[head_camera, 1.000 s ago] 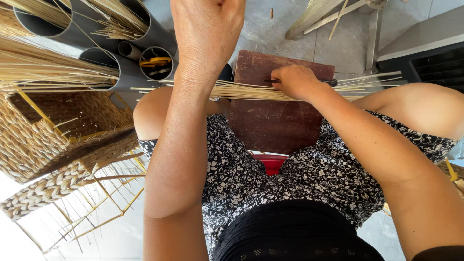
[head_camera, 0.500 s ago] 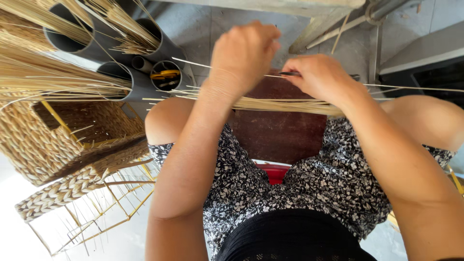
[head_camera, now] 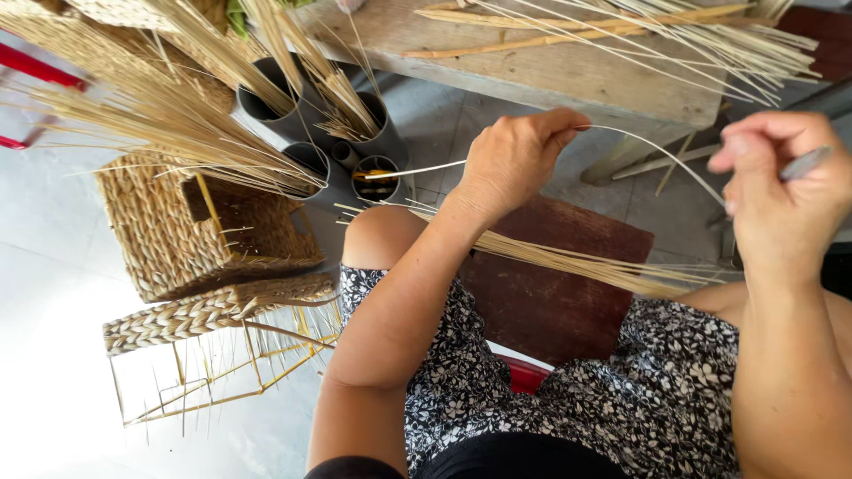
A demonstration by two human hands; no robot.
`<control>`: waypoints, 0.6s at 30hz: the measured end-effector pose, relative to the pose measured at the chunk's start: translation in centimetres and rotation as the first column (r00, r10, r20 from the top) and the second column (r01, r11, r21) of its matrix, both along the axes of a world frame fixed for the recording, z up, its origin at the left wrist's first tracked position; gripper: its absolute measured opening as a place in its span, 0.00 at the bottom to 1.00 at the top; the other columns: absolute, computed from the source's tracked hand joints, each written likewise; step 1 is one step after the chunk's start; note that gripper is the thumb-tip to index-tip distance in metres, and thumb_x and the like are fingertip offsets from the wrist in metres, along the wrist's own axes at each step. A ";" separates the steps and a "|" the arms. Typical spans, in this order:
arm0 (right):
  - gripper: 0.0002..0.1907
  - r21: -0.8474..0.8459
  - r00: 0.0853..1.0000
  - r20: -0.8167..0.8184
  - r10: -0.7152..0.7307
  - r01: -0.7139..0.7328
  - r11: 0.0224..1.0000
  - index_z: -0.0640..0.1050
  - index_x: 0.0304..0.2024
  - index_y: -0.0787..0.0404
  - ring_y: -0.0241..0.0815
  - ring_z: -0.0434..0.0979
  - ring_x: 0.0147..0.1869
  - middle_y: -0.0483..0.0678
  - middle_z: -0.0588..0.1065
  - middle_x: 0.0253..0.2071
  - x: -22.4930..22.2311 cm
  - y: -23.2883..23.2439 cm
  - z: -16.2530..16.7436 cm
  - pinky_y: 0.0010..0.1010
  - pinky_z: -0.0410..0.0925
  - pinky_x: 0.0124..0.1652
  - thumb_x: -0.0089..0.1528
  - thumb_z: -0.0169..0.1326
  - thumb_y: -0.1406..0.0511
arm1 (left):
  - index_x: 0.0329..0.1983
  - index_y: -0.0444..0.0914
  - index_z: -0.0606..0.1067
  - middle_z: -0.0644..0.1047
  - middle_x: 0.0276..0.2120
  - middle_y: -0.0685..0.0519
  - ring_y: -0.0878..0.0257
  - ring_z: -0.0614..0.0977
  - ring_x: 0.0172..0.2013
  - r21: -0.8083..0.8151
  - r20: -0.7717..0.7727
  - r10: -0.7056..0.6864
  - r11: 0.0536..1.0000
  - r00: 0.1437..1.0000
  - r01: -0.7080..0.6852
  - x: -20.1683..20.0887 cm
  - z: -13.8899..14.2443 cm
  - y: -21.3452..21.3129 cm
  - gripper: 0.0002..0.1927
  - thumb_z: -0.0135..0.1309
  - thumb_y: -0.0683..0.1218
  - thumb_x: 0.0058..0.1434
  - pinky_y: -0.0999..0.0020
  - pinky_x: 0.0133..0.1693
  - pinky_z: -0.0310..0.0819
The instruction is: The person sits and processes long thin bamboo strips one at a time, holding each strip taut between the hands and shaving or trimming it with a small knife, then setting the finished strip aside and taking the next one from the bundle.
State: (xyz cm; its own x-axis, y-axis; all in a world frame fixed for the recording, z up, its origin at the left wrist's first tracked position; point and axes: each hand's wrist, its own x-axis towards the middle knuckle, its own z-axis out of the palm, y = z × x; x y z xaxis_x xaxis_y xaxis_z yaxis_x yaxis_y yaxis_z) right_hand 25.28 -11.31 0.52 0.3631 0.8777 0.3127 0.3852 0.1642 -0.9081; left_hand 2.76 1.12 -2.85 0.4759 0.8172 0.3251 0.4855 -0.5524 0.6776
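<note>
The person sat with a bundle of pale straw strands (head_camera: 568,262) lying across the lap, over a dark red-brown board (head_camera: 550,302) between the knees. The left hand (head_camera: 519,160) was closed, its fingertips pinching one thin strand (head_camera: 657,151) that arched away to the right toward the right hand (head_camera: 781,200). That right hand was curled shut around a slim grey tool (head_camera: 803,164); whether it also touched the strand I could not tell. Beyond the hands stood a worn wooden bench (head_camera: 568,75) with more long straws spread along its top. To the left, grey plastic tubes (head_camera: 311,124) stood upright on the floor, sheaves of straw poking from them. Beside those sat a woven basket (head_camera: 186,231), and just in front of it a yellow wire frame (head_camera: 213,364) topped with a braided rim.
</note>
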 end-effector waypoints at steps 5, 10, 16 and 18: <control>0.12 -0.185 0.988 0.052 0.148 -0.136 0.973 0.76 0.54 0.65 0.26 0.67 0.32 0.43 0.73 0.36 -0.6 -0.5 -1.0 0.19 0.61 0.30 0.68 0.57 0.73 | 0.45 0.53 0.80 0.84 0.28 0.56 0.56 0.87 0.32 -0.085 0.047 -0.029 0.996 0.998 0.033 -1.6 1.1 1.3 0.08 0.52 0.53 0.66 0.58 0.36 0.81; 0.17 -0.004 0.974 0.222 0.040 -0.040 0.999 0.74 0.61 0.67 0.28 0.67 0.37 0.46 0.71 0.37 0.0 -1.0 -0.4 0.19 0.62 0.34 0.69 0.56 0.72 | 0.43 0.55 0.81 0.83 0.31 0.52 0.50 0.85 0.34 0.064 -0.186 0.233 0.972 0.955 -0.225 -3.8 0.7 3.0 0.09 0.52 0.56 0.67 0.54 0.35 0.79; 0.20 -0.046 0.984 -0.140 0.114 -0.121 0.992 0.71 0.63 0.66 0.29 0.67 0.34 0.48 0.72 0.36 -2.0 2.2 -3.2 0.20 0.62 0.32 0.69 0.54 0.72 | 0.52 0.58 0.79 0.83 0.33 0.50 0.48 0.85 0.35 0.039 -0.076 0.430 0.903 0.900 -0.428 -4.7 0.4 4.3 0.12 0.47 0.54 0.69 0.53 0.37 0.79; 0.21 -0.085 0.962 -0.206 0.179 -0.200 0.976 0.70 0.64 0.65 0.30 0.67 0.34 0.49 0.73 0.36 -1.7 3.0 -3.9 0.20 0.62 0.32 0.69 0.53 0.72 | 0.52 0.58 0.79 0.83 0.34 0.50 0.48 0.85 0.36 0.048 -0.021 0.476 0.879 0.879 -0.475 -4.9 0.7 5.0 0.12 0.47 0.53 0.69 0.52 0.38 0.79</control>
State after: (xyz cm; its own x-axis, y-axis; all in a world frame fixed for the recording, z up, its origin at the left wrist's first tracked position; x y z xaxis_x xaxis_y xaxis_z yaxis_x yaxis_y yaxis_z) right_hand 23.53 -8.31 -3.38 0.2318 0.9602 0.1557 0.1691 0.1178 -0.9785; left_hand -2.14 6.16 -2.12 0.0442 0.9343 0.3536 0.7172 -0.2761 0.6398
